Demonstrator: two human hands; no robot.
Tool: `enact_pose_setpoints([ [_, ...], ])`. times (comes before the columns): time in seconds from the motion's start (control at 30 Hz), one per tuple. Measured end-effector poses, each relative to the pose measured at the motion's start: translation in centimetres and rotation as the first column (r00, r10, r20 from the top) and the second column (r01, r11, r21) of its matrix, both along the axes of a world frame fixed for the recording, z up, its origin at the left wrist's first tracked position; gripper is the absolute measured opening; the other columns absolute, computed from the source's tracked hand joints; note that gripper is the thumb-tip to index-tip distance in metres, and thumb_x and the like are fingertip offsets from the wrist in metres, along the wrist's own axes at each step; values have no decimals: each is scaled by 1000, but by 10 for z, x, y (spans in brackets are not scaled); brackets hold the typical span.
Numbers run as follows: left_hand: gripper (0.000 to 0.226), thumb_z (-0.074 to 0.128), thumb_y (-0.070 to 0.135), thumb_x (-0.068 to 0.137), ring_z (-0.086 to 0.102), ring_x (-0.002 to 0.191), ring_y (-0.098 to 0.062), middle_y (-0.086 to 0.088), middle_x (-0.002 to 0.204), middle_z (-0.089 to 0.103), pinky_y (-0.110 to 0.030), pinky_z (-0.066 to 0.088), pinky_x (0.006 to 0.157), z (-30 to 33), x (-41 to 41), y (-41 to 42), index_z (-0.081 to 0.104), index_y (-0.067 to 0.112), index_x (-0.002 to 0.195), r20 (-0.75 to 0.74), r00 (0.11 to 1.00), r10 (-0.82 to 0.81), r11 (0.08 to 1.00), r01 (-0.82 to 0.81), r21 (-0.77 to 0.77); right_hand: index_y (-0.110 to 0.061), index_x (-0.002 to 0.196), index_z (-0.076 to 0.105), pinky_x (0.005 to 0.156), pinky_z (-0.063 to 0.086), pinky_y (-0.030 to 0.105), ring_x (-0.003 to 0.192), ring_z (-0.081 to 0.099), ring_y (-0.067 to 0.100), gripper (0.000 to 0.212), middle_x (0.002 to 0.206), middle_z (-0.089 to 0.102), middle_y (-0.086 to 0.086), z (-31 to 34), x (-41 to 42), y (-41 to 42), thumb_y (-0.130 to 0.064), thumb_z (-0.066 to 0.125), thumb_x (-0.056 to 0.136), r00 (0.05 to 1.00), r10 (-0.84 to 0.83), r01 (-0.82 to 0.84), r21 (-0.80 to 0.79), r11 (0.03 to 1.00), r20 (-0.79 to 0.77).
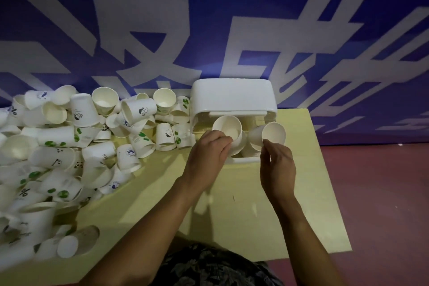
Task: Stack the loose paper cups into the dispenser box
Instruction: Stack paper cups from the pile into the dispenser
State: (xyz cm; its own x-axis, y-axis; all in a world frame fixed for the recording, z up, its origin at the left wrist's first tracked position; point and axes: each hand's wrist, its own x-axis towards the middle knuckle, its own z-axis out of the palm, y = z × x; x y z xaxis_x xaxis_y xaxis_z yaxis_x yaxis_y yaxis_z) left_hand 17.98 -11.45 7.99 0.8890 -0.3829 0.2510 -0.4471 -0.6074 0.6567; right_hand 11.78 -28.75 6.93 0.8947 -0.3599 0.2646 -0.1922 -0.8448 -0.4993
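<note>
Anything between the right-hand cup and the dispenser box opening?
Nothing visible. The right hand pinches its cup just in front of the dispenser box opening; the left hand holds another cup beside it, not across its path.

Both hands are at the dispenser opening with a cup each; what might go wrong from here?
The left hand and right hand each hold a cup side by side at the dispenser box opening, so they may collide. The loose cup pile beside the box could get knocked.
</note>
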Motion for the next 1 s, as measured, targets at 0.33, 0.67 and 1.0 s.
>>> enact_pose_setpoints([
  [0.33, 19, 54, 8, 92, 53, 100, -21, -3, 104, 62, -31, 46, 83, -43, 13, -52, 68, 14, 102, -182, 983, 29, 936, 37, 350, -12, 89, 71, 64, 44, 32, 72, 55, 30, 19, 74, 67, 4, -45, 24, -56, 0, 56, 84, 938, 259, -279, -58, 959, -232],
  [0.67, 23, 53, 18, 93, 54, 104, -20, -1, 111, 62, -33, 48, 85, -58, 18, -66, 69, 14, 110, -155, 982, 107, 964, -64, 259, -16, 84, 73, 66, 47, 35, 78, 62, 32, 11, 80, 70, 3, -59, 43, -62, -8, 67, 80, 892, 335, -389, -137, 911, -302],
  [1.0, 12, 63, 9, 87, 63, 76, -18, -2, 81, 70, -33, 52, 76, -84, -1, 46, 70, 18, 83, -666, 550, 504, 657, -745, -119, -13, 99, 74, 72, 48, 22, 81, 64, 11, 18, 97, 73, -1, -31, 50, 26, -15, 56, 94, 870, 468, -350, 474, 808, -154],
])
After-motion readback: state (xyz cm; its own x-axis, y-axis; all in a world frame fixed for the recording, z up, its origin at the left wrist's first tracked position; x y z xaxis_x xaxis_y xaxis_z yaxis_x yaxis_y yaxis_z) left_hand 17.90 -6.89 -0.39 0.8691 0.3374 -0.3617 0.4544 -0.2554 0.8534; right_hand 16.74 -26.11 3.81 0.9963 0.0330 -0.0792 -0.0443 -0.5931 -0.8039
